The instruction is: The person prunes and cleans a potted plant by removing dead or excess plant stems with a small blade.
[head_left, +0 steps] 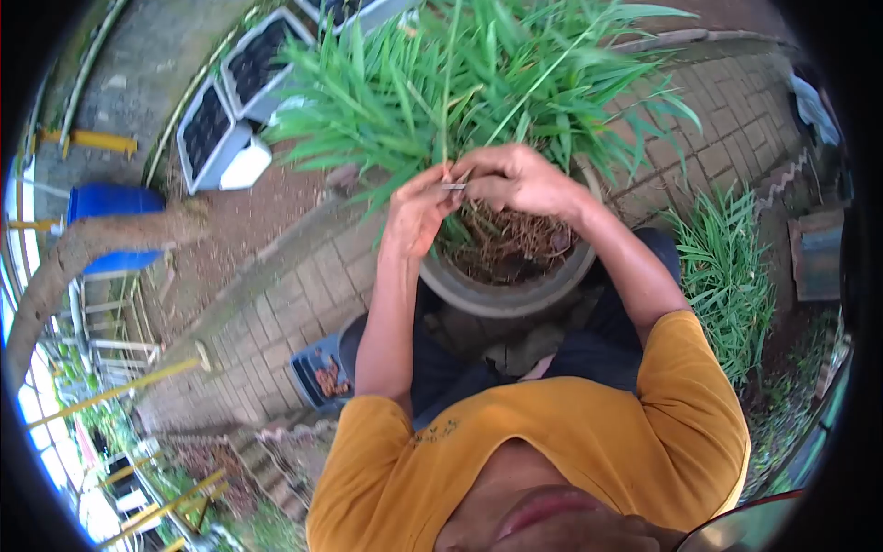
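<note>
The short silver metal piece [453, 187] could nick a fingertip if it slips, as both hands meet tightly around it; the left hand [412, 217] has narrow fingers pinching the thin pale-green stem [445, 110] at upper centre, which could snap if pulled sideways; the right hand [533, 187] has bent, narrow fingers at the metal, though its grip cannot be told; dense green leaves [386, 101] crowd ahead, and the round grey pot's rim [501, 302] curves below the hands; the brown brick paving [303, 285] offers elbow room left of the pot
</note>
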Tool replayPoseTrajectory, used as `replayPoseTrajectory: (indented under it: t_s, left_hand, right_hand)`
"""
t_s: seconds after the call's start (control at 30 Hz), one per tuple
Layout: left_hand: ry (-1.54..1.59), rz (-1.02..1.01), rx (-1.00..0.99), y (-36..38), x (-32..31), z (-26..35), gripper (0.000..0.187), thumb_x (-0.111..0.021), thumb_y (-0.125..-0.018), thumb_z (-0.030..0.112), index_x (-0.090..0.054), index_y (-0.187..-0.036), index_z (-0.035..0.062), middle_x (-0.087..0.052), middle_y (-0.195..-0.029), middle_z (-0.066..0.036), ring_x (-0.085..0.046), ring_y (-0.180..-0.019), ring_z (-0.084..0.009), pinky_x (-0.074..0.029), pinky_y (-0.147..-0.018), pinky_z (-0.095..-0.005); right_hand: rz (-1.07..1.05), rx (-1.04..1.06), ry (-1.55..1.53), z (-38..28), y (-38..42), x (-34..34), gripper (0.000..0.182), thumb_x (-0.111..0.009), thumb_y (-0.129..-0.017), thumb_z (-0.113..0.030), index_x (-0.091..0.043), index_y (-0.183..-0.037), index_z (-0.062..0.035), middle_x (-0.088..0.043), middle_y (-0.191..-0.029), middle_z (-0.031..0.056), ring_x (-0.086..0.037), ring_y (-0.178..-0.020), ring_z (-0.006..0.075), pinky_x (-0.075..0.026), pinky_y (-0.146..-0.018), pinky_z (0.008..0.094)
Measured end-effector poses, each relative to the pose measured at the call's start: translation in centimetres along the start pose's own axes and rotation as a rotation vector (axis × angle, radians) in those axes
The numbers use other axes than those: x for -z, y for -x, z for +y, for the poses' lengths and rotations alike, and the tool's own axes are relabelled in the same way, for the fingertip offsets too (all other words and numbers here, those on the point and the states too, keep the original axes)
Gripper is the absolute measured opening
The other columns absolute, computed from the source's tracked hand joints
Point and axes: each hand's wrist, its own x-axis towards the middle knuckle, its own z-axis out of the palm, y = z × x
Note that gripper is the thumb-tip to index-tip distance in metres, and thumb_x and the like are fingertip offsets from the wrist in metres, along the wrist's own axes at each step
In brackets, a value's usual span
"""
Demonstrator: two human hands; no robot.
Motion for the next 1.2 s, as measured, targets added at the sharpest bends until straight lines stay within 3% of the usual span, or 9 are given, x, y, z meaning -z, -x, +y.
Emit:
replayPoseTrajectory:
  t_s: [0.1,0.4,0.6,0.73,0.77,0.87,0.93,1.03,1.2]
  left_hand:
    - [-0.005,-0.03,0.0,-0.2,0.5,-0.1,0.039,-0.06,-0.081,-0.006,-0.054,-0.119,-0.0084,-0.065,-0.104,-0.012,-0.063,-0.083,-0.0174,-0.051,-0.071,-0.0294]
    - [-0.087,-0.037,0.085,-1.0,0.1,-1.2,0.031,-0.063,-0.083,0.0,-0.059,-0.113,-0.0099,-0.067,-0.1,-0.014,-0.067,-0.084,-0.021,-0.056,-0.07,-0.031]
    - [-0.046,-0.057,0.107,-1.4,0.1,-2.4,0.02,-0.064,-0.082,0.001,-0.062,-0.102,-0.0026,-0.067,-0.095,-0.01,-0.066,-0.083,-0.0186,-0.056,-0.073,-0.0308]
    - [-0.102,0.006,0.043,-2.2,-0.4,-2.3,0.015,-0.064,-0.082,0.001,-0.062,-0.097,-0.0006,-0.067,-0.091,-0.012,-0.066,-0.078,-0.0192,-0.056,-0.071,-0.0312]
    - [-0.129,0.019,0.02,-2.3,-0.6,-2.2,0.015,-0.064,-0.082,0.001,-0.062,-0.096,-0.0005,-0.068,-0.091,-0.013,-0.066,-0.078,-0.0194,-0.056,-0.071,-0.0312]
    - [-0.145,0.028,-0.005,-2.6,-1.4,-2.2,0.013,-0.061,-0.082,-0.001,-0.061,-0.095,-0.0018,-0.068,-0.089,-0.016,-0.067,-0.075,-0.0205,-0.056,-0.067,-0.0299]
    - [-0.116,0.011,0.008,-2.3,-1.9,-2.6,0.012,-0.059,-0.082,-0.002,-0.061,-0.094,-0.003,-0.068,-0.088,-0.016,-0.067,-0.072,-0.0206,-0.056,-0.064,-0.0288]
    - [-0.156,-0.086,0.042,-0.6,-2.8,-3.4,0.019,-0.057,-0.084,0.001,-0.06,-0.101,-0.0055,-0.067,-0.087,-0.016,-0.066,-0.072,-0.0201,-0.056,-0.064,-0.0279]
    - [-0.255,-0.265,0.181,3.9,-3.5,-3.7,0.027,-0.054,-0.086,0.004,-0.058,-0.11,-0.0071,-0.067,-0.087,-0.014,-0.066,-0.074,-0.0182,-0.054,-0.064,-0.0264]
  right_hand:
    - [0.065,0.086,-0.048,-0.5,0.5,-0.3,0.02,-0.062,-0.085,-0.009,-0.064,-0.104,-0.0004,-0.067,-0.079,0.0058,-0.054,-0.058,0.0102,-0.045,-0.056,0.0248]
    - [0.201,0.274,0.277,0.6,1.5,-0.4,0.016,-0.067,-0.078,-0.009,-0.064,-0.09,0.0001,-0.068,-0.077,0.0116,-0.065,-0.068,0.0191,-0.049,-0.062,0.033]
    - [0.209,0.075,0.399,0.0,2.9,0.1,0.018,-0.069,-0.079,-0.014,-0.063,-0.089,-0.0006,-0.065,-0.075,0.0097,-0.059,-0.066,0.0171,-0.047,-0.061,0.032]
    - [0.594,0.106,0.555,-3.5,7.0,0.1,0.016,-0.065,-0.083,-0.012,-0.064,-0.095,-0.0007,-0.064,-0.075,0.0107,-0.058,-0.065,0.0157,-0.046,-0.059,0.0307]
    - [0.741,0.068,0.605,-4.6,9.3,0.0,0.018,-0.065,-0.084,-0.016,-0.064,-0.094,-0.0016,-0.064,-0.072,0.0175,-0.063,-0.061,0.0267,-0.048,-0.057,0.0365]
    - [1.153,0.063,0.841,-2.2,18.4,1.1,0.013,-0.064,-0.085,-0.012,-0.063,-0.093,-0.0024,-0.064,-0.076,0.0196,-0.064,-0.067,0.0325,-0.049,-0.061,0.0386]
    - [1.322,-0.163,0.925,0.4,26.2,1.3,0.012,-0.062,-0.086,-0.013,-0.059,-0.091,-0.0022,-0.062,-0.073,0.0195,-0.061,-0.064,0.0334,-0.046,-0.059,0.0405]
    - [1.158,-0.877,1.04,6.9,38.8,0.3,0.03,-0.056,-0.085,-0.011,-0.059,-0.114,-0.0012,-0.063,-0.084,0.0249,-0.062,-0.077,0.0404,-0.047,-0.069,0.0463]
    - [1.013,-0.718,0.851,6.8,42.5,-1.7,0.043,-0.052,-0.085,-0.013,-0.053,-0.125,0.0033,-0.061,-0.106,0.0309,-0.061,-0.1,0.0399,-0.046,-0.087,0.0429]
